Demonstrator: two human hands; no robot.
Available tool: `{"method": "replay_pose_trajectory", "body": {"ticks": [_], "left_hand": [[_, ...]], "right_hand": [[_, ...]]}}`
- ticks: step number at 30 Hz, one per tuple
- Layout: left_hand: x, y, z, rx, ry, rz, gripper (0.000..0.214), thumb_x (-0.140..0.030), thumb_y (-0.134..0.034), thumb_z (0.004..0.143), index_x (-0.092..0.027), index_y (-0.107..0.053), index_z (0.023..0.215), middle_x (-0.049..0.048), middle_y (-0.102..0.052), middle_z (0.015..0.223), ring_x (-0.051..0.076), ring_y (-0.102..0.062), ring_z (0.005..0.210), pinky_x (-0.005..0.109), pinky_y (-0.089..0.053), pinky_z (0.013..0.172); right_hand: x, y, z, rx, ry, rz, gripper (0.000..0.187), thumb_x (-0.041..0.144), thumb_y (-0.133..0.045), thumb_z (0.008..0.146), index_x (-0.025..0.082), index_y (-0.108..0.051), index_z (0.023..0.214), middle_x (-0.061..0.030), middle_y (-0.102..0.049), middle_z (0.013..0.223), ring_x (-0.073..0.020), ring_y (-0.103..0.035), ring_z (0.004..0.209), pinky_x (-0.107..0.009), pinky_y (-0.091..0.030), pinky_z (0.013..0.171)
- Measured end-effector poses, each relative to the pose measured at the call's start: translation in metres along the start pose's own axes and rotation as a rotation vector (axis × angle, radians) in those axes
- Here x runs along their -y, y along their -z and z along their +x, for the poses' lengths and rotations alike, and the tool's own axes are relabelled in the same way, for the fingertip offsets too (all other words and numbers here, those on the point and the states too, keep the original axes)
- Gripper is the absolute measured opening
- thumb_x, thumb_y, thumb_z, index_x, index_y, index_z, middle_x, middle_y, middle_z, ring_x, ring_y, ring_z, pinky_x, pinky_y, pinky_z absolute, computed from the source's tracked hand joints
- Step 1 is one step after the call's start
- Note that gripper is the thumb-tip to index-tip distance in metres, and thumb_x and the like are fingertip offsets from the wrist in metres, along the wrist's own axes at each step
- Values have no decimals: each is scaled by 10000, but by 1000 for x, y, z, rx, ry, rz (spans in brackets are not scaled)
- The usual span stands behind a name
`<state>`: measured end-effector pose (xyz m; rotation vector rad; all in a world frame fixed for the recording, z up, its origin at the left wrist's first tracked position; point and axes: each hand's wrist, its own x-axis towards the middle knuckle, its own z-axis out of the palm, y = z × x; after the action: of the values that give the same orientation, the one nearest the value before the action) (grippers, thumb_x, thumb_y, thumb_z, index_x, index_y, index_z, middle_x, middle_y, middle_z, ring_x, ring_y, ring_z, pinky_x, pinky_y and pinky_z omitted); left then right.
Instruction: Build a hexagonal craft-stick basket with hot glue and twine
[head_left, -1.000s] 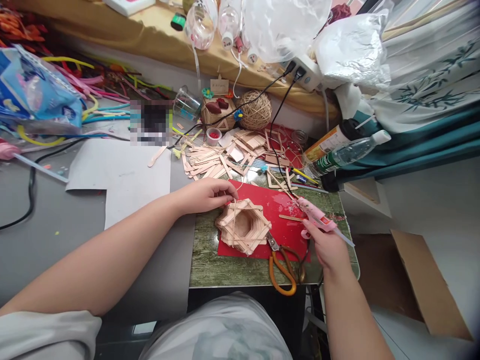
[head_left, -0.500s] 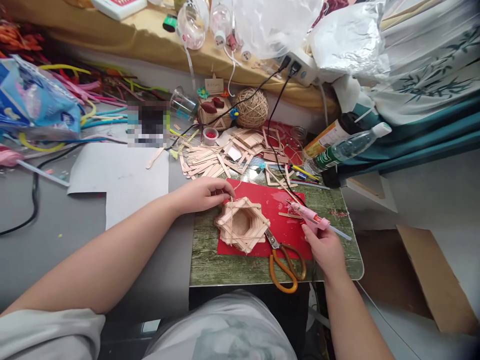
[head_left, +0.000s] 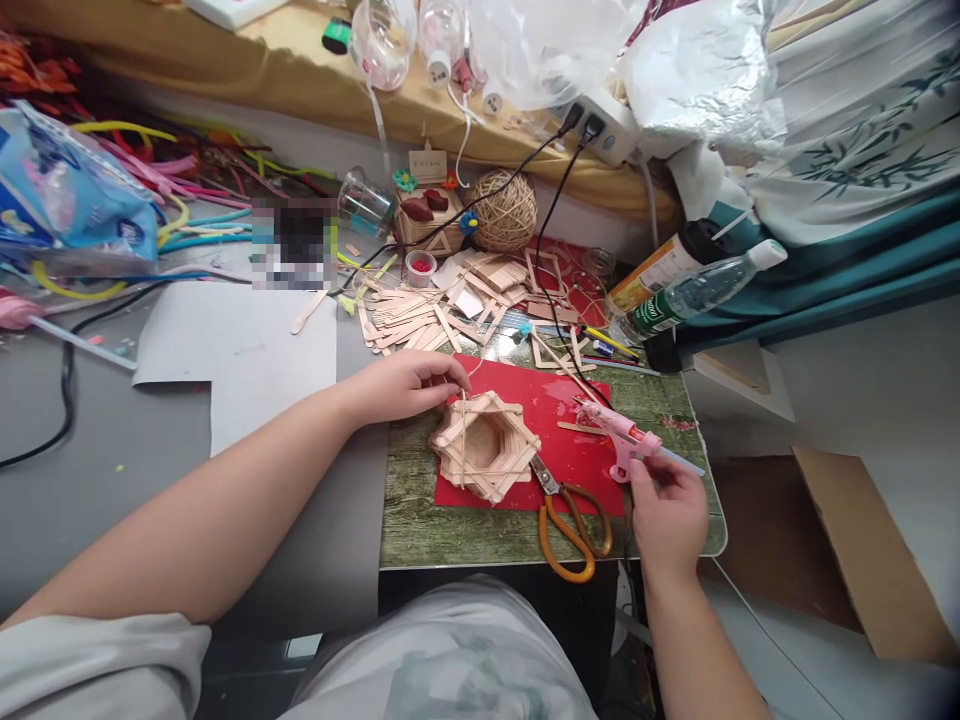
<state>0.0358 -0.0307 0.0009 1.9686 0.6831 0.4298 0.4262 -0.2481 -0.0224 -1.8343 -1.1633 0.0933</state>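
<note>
My left hand [head_left: 424, 385] is closed in a pinch on a strand of twine [head_left: 463, 400] at the upper left rim of a star-shaped container [head_left: 517, 440] built from stacked craft sticks. The twine runs down across the container's top. My right hand [head_left: 671, 505] is beside the handle of a pink hot glue gun [head_left: 622, 440], thumb and fingers apart around its rear end; I cannot tell how firmly they touch it. The gun lies on its side with a glue stick [head_left: 684, 462] out of its back. Scissors with orange handles [head_left: 566, 535] lie against the container's right side.
A red sheet [head_left: 525, 375] lies under the container on the green wood-patterned board [head_left: 412, 530]. Behind are loose craft sticks [head_left: 409, 315], a twine ball [head_left: 504, 210] and a small red-filled cup [head_left: 420, 267]. A plastic bottle [head_left: 697, 290] leans at right. A black cable [head_left: 547, 240] trails to the gun.
My right hand has slid right and back along the glue gun, uncovering its handle. The gun, the container and my left hand have stayed almost still.
</note>
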Motion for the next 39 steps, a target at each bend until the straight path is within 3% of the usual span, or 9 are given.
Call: {"method": "replay_pose_trajectory", "body": {"ticks": [2,4,7,10,13,16,19,29,39], "left_hand": [[1,0,0,-1,-7,11,245,-378,-569,1019,-262,-732,1162,3,-792,1045,147,-721,879,253,-534,790],[2,0,0,-7,-16,24,244,-371,-569,1016,-264,-733,1163,3,-792,1050,149,-724,893,253,-535,794],[2,0,0,-20,-22,41,249,-379,-569,1017,-260,-736,1157,9,-793,1041,157,-728,908,260,-534,803],[0,-1,1,-30,-24,39,249,-390,-569,1020,-250,-737,1141,10,-789,1002,154,-724,882,263,-530,797],[-2,-1,1,-31,-31,29,247,-388,-570,1020,-236,-734,1126,15,-784,979,153,-718,864,263,-530,794],[-2,-2,1,-39,-40,31,247,-385,-569,1022,-235,-736,1125,12,-780,971,147,-711,852,258,-528,793],[-1,-3,1,-46,-40,32,248,-387,-570,1021,-237,-738,1127,7,-778,972,141,-702,838,251,-524,781],[-1,-2,1,-39,-35,33,272,-410,-556,1016,-234,-736,1118,20,-780,954,152,-695,813,270,-524,759],[-4,-3,1,-28,-10,20,281,-424,-567,1005,-235,-747,1111,21,-777,929,152,-687,796,267,-520,741]], "right_hand": [[9,7,-7,-160,186,-77,200,358,-783,922,191,-672,908,-65,-684,938,-249,-690,916,-484,-564,925],[25,12,-13,-159,391,-143,162,266,-813,898,205,-669,857,-55,-692,880,-239,-687,853,-463,-562,875],[61,9,-25,76,639,-108,168,152,-859,852,237,-722,898,-25,-744,821,-218,-703,750,-427,-573,791],[98,-11,-44,390,800,47,252,100,-815,893,228,-743,1097,-47,-807,950,-212,-752,852,-423,-616,835],[121,-40,-61,463,977,86,322,101,-738,958,236,-728,1249,-45,-825,1040,-209,-756,975,-433,-614,944],[129,-65,-67,456,978,80,317,128,-759,958,241,-719,1251,-36,-817,1002,-201,-734,948,-416,-600,923],[131,-77,-64,449,962,46,309,127,-768,953,230,-722,1241,-49,-808,981,-210,-711,956,-408,-568,879],[135,-82,-61,465,988,23,301,86,-786,917,178,-728,1199,-63,-791,970,-216,-657,905,-424,-508,858],[139,-83,-59,433,987,6,290,110,-761,935,250,-712,1184,-22,-801,938,-189,-661,829,-404,-519,852]]}}
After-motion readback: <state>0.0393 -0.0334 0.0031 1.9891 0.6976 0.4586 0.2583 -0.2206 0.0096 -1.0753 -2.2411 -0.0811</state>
